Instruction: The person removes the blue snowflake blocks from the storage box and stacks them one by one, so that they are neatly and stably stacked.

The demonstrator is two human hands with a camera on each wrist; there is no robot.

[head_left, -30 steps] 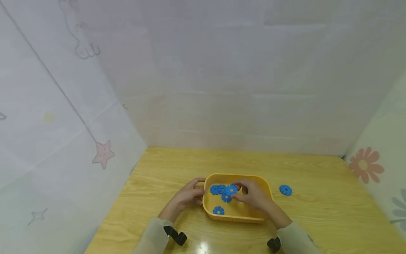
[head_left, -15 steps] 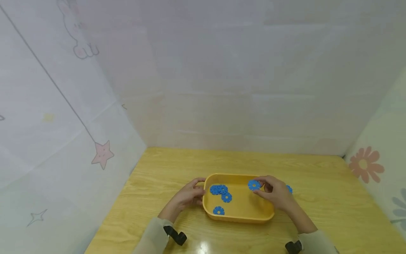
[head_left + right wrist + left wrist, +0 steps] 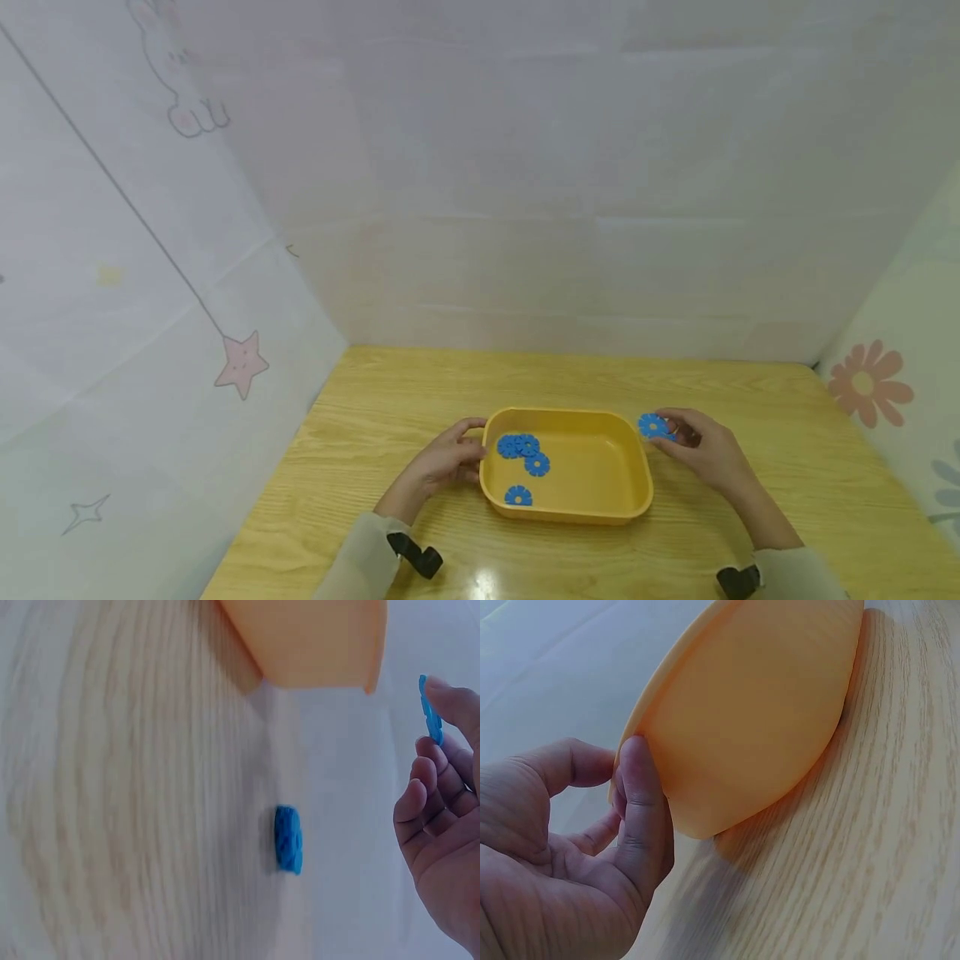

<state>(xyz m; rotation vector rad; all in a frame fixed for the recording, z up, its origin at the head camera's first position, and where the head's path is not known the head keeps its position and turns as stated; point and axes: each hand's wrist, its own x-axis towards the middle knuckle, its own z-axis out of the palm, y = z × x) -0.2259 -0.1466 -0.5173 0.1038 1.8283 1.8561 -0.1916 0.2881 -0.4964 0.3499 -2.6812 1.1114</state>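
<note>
My left hand [image 3: 448,460] pinches the left end of a yellow plastic bin [image 3: 592,497], with thumb and fingers at its rim in the left wrist view. Just beyond the bin's right end, my right hand [image 3: 708,452] holds a blue notched snowflake disc [image 3: 651,426] between thumb and fingertips, raised above the table. Several like discs [image 3: 537,464] lie in the left part of the bin, some overlapping. In the right wrist view a small stack of blue discs [image 3: 288,840] rests on the table below the hand; from the head it is mostly hidden.
The bin stands on a light wooden table [image 3: 420,379]. Pale fabric walls [image 3: 525,208] with printed drawings enclose the table at the back and both sides.
My right hand has lifted the disc from the bin's left part and carried it rightward past the right rim, over the discs on the table. The left hand has stayed on the bin.
</note>
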